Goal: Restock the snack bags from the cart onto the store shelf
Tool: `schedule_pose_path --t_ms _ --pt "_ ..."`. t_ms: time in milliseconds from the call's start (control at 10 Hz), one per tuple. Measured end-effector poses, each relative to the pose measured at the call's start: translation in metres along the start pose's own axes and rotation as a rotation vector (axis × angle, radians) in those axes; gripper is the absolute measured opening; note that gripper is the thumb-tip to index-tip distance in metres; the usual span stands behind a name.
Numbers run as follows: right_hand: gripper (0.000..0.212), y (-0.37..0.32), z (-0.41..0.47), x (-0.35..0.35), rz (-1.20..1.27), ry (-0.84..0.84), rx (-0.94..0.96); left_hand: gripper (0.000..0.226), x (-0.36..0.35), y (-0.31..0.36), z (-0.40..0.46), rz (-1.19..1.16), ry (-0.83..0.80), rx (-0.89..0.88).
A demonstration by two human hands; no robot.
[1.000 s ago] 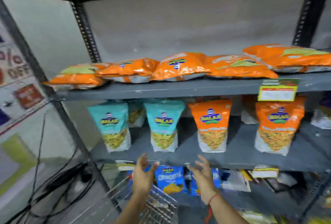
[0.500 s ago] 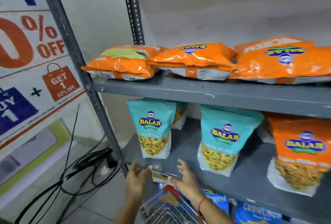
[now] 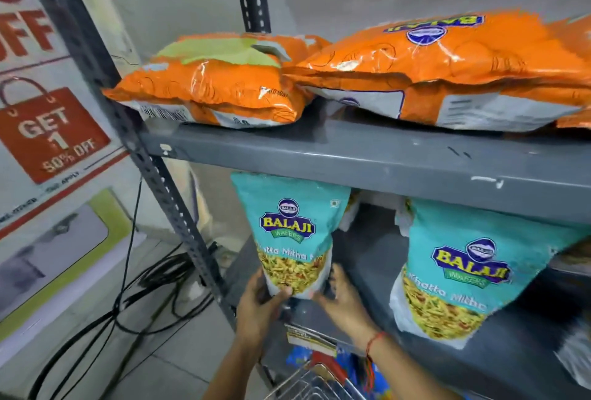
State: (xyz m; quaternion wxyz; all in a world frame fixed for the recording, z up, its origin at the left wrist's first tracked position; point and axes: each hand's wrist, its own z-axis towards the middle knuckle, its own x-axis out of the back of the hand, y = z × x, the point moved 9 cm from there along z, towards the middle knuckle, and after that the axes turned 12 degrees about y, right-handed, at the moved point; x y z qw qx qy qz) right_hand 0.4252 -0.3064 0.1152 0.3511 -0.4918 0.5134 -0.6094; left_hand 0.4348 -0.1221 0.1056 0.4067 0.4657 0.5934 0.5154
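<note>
A teal Balaji snack bag (image 3: 292, 227) stands upright at the left end of the grey middle shelf (image 3: 377, 259). My left hand (image 3: 257, 305) grips its bottom left corner. On the bag's bottom right side is my right hand (image 3: 340, 299), its fingers curled around the edge. A second teal bag (image 3: 463, 271) stands to the right. Orange snack bags (image 3: 217, 86) lie flat on the upper shelf (image 3: 351, 156). The wire cart (image 3: 315, 383) shows at the bottom edge, below my wrists.
The slotted grey upright (image 3: 166, 188) of the shelf stands just left of the held bag. Black cables (image 3: 150, 291) lie on the tiled floor to the left. A discount poster (image 3: 48, 131) covers the left wall. Blue snack bags (image 3: 361, 374) sit low near the cart.
The view has moved closer and to the left. Both hands rose from the shelf's front edge and took hold of the bottom of the left teal bag.
</note>
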Motion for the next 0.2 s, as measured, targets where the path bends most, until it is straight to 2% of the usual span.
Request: schedule_pose_path --t_ms 100,200 --pt "0.047 -0.001 -0.003 0.002 -0.010 -0.045 -0.001 0.047 -0.005 0.003 -0.007 0.005 -0.051 -0.028" --pt "0.080 0.002 -0.014 0.008 0.037 -0.030 -0.056 0.047 -0.007 0.012 -0.020 -0.006 -0.067 -0.075"
